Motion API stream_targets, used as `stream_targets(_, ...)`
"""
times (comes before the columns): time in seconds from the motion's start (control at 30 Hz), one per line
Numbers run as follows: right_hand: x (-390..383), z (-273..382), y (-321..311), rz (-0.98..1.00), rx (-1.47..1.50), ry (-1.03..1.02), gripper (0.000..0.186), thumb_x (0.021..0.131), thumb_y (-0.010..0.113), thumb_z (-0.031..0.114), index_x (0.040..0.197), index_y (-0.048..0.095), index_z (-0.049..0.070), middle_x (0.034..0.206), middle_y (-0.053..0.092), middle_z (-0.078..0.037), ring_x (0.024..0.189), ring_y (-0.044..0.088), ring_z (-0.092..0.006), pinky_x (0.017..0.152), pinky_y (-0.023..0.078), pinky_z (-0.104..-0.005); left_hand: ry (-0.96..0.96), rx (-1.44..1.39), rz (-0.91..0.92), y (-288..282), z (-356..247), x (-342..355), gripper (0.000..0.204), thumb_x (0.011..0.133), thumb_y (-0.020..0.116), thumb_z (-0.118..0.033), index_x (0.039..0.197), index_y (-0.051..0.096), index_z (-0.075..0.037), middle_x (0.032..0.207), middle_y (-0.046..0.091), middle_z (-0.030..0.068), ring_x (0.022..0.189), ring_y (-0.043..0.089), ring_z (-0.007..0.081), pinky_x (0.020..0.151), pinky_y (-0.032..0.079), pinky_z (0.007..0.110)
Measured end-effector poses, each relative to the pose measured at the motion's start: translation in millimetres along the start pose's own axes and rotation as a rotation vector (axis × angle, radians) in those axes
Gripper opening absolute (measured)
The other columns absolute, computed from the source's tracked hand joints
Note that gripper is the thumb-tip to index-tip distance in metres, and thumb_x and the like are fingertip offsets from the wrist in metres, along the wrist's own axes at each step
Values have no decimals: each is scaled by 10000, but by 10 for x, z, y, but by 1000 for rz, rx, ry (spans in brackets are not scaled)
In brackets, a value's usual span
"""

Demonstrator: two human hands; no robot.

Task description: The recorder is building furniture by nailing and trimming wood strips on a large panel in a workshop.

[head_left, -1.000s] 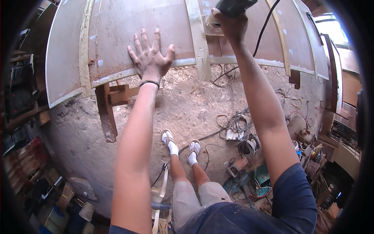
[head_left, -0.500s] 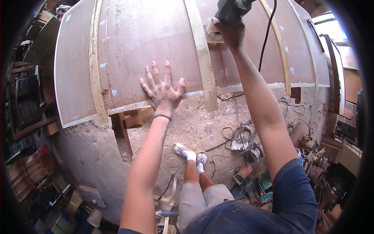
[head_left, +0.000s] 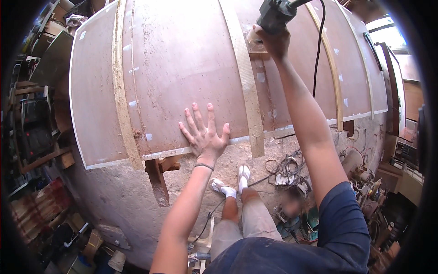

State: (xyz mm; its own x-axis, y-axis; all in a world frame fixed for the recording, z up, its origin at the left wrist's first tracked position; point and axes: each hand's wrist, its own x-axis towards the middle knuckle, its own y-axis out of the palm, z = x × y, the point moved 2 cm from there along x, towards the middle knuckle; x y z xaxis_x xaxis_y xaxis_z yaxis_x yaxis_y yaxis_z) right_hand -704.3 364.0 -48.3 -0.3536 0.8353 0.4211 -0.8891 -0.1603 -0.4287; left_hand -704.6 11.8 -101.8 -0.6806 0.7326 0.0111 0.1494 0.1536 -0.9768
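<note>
Left hand (head_left: 207, 140) spread empty on the panel (head_left: 182, 77) near its edge, right hand (head_left: 275, 43) wrapped round the tool (head_left: 276, 17), I worry the cord (head_left: 319, 59) could snag and jerk it.

The light is strong on the wide panel (head_left: 182, 73), and its top middle is almost white from glare. At the upper right, a bright window (head_left: 388, 34) is overexposed, with bluish haze around it. The clutter (head_left: 36, 109) at the left lies in dim shadow. The lens bends the wooden strips (head_left: 243, 68) and blackens the corners. One roundish patch at lower right is blurred.
</note>
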Motion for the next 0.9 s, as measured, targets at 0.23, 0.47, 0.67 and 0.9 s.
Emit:
stream_targets(0.23,352,-55,124,3,-52,-30,460,660,834,373,912,703,11,833,736,-124,772,725,-227,749,574,-368,-13,-22,58,-29,-39,38,790,860,501,-557,1549,286,-237,1625,106,187,1488,67,429,1150,18,654)
stream_targets(0.47,304,-74,150,39,-90,-52,395,657,816,358,871,690,50,773,715,-112,729,711,-256,697,577,-382,-3,-51,6,-4,32,-17,818,838,538,-568,1549,286,-251,1624,126,182,1486,87,429,1144,41,666)
stream_targets(0.67,362,-96,154,53,-201,-102,426,662,804,393,864,692,36,760,715,-119,688,709,-250,677,578,-374,-6,-24,31,-47,-1,9,781,873,497,-583,1543,295,-237,1614,152,185,1483,100,428,1145,46,661)
stream_targets(0.9,517,-8,106,172,35,81,351,712,799,272,910,697,1,797,707,-80,736,689,-174,669,546,-324,128,-212,-46,13,-435,1113,590,1007,330,-488,1530,317,-215,1584,267,138,1480,176,373,1151,50,651)
